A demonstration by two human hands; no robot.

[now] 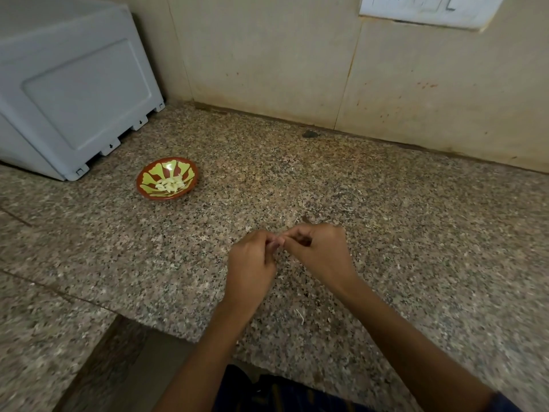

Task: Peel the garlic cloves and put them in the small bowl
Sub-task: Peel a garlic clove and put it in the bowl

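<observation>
You are holding both hands together above the speckled granite countertop (386,203), near its front edge. Your left hand (252,263) and your right hand (318,251) are meeting at the fingertips, and both are pinching a small garlic clove (277,242) between them; the clove is showing only as a pale, blurred sliver, so whether its skin is on or off is not something you can tell here. The fingers of both hands are curling in around that spot. The small bowl (167,178), red-brown with yellow-green petal markings, is sitting well apart to the left and farther back, and a little heap of peeled cloves (170,184) is lying inside it. Just behind the bowl a grey appliance (71,84) is standing against the beige wall (267,55), where a white switch plate (427,8) is sitting at the top right.
</observation>
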